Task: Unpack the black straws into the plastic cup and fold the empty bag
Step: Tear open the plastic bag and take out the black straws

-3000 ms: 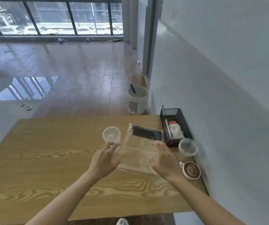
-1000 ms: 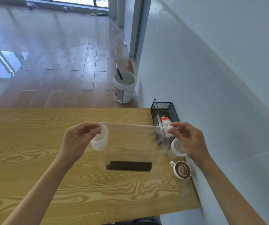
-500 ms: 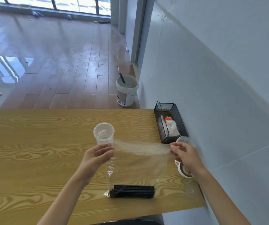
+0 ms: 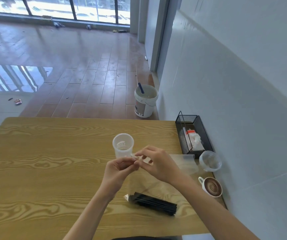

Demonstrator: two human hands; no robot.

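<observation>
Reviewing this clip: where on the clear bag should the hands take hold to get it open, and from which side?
Probably at the top edge of the clear bag, coming from above, as the left hand and right hand do now, pinching it beside the plastic cup. The black straws weigh down the bottom end on the table, so the mouth hangs uppermost.

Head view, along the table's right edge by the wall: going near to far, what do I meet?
Coffee cup → clear lid → black mesh holder; past the table, the white bucket on the floor.
</observation>
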